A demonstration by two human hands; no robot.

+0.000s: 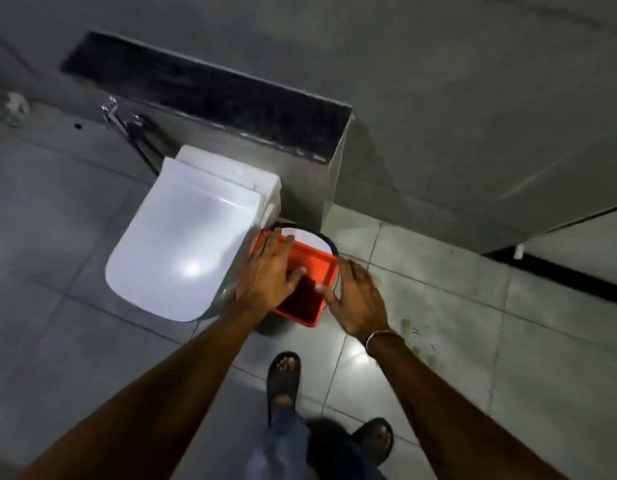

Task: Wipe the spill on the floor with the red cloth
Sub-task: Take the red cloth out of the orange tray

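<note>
I have my left hand (pixel 265 271) and right hand (pixel 357 299) spread open over the red cloth (pixel 309 271) draped on the bucket right of the white toilet (pixel 186 244); soft and light, probably damp, best pinched at its near edge

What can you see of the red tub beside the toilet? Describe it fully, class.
The red tub is a rectangular, open-topped container that looks like smooth plastic, bright orange-red with a darker, shadowed inside. It sits low by the floor, just right of the toilet, over a round dark-rimmed bucket behind it. The left hand lies over its left rim, thumb inside; the right hand is at its right edge. No cloth is clearly visible in it.
</note>
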